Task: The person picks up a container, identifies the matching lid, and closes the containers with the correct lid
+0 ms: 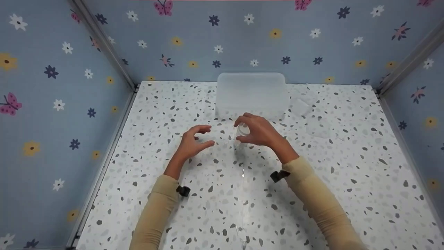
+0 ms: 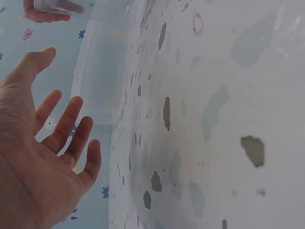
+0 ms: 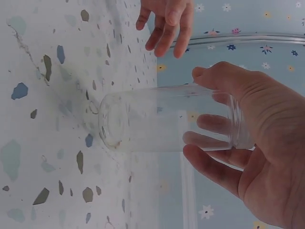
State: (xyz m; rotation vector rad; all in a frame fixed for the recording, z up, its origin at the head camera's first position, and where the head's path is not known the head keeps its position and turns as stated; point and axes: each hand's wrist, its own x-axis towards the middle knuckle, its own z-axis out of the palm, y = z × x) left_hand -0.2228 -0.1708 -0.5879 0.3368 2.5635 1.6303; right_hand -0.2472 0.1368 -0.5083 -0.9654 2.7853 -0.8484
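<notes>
My right hand grips a clear, see-through jar near its top, thumb on one side and fingers around the other. The jar stands upright, its round base right at the speckled table top, and a clear lid shows between the fingers in the head view. To the left of the jar, my left hand is held over the table with nothing in it. Its fingers are spread and slightly bent, with the thumb apart, facing the jar across a gap.
Behind the hands, a translucent plastic box stands near the back wall. Thin clear pieces lie on the table to the right of it. Flowered blue panels close off the back and sides.
</notes>
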